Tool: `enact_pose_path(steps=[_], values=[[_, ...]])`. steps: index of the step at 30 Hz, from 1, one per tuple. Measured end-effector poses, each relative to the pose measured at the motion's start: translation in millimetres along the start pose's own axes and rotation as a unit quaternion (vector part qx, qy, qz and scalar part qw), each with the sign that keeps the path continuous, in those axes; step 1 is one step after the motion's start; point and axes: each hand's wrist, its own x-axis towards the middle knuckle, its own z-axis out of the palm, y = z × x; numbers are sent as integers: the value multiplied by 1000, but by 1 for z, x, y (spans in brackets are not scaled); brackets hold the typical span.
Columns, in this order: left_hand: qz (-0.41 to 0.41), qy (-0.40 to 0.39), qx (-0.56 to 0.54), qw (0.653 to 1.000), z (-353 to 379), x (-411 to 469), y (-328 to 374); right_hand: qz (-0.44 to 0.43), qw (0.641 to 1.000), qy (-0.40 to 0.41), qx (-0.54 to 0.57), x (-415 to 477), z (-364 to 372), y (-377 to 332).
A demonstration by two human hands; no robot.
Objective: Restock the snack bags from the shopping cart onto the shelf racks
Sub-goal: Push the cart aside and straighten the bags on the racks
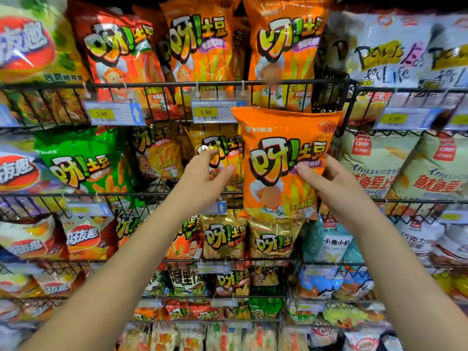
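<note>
The right hand [326, 181] pinches the glossy orange plastic snack bag [283, 163] by its right edge, holding it upright with its top just under the front rail of the black wire rack [162, 84]. The left hand [205, 173], fingers loosely apart and holding nothing, reaches toward the yellow bags [217, 148]. Probably best to steady the bag's free side with it, lift clear over the rail, and seat it label-out before the matching orange bags [281, 54].

Wire racks [164, 84] hold upright snack bags [83, 165] (price tags [112, 113] clipped on).
</note>
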Motion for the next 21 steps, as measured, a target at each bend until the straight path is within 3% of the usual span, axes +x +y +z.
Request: enact_pose_path(steps=[2,5,13,21], values=[[26,-57,-92,994,-3,-10,12,-12,1000,3,-1,0,-1,-2],[64,-105,-107,987,2,-17,23,-39,999,4,-12,0,0,-8],[60,29,-163,984,28,5,37,-83,987,7,-137,20,-7,-21],[49,24,-161,985,60,27,19,-60,972,30,-225,44,-15,20]])
